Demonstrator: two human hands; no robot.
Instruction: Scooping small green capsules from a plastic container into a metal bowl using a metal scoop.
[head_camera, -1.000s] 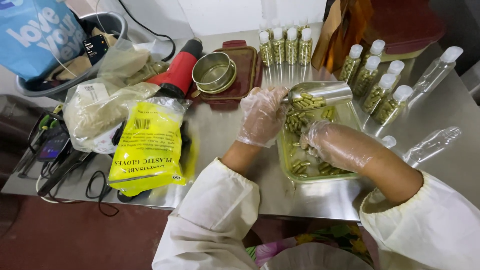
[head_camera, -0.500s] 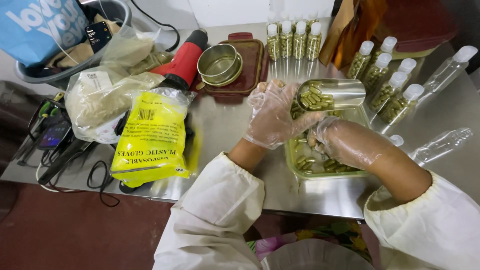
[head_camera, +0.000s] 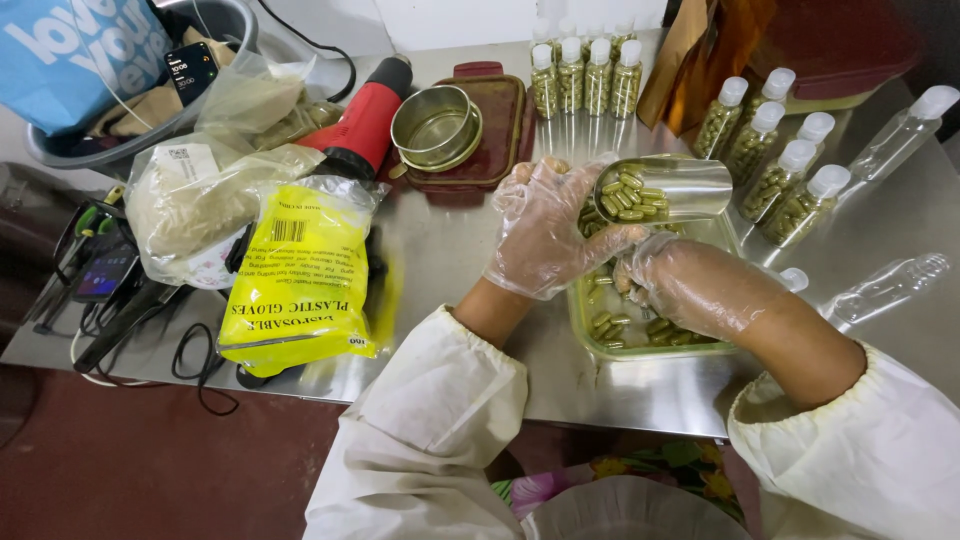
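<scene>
Left hand (head_camera: 548, 235) clamped on capsule-filled metal scoop (head_camera: 665, 190) w/ right hand (head_camera: 680, 285) curled in capsule tray (head_camera: 585, 325).

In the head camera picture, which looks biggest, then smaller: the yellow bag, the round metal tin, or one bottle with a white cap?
1. yellow bag, clearly largest.
2. round metal tin.
3. capped bottle, smallest, though only a little smaller than the tin.

Steel table (head_camera: 470, 250): capsule tray (head_camera: 590, 340), bottles (head_camera: 585, 75), yellow bag (head_camera: 300, 275), heat gun (head_camera: 365, 120).
</scene>
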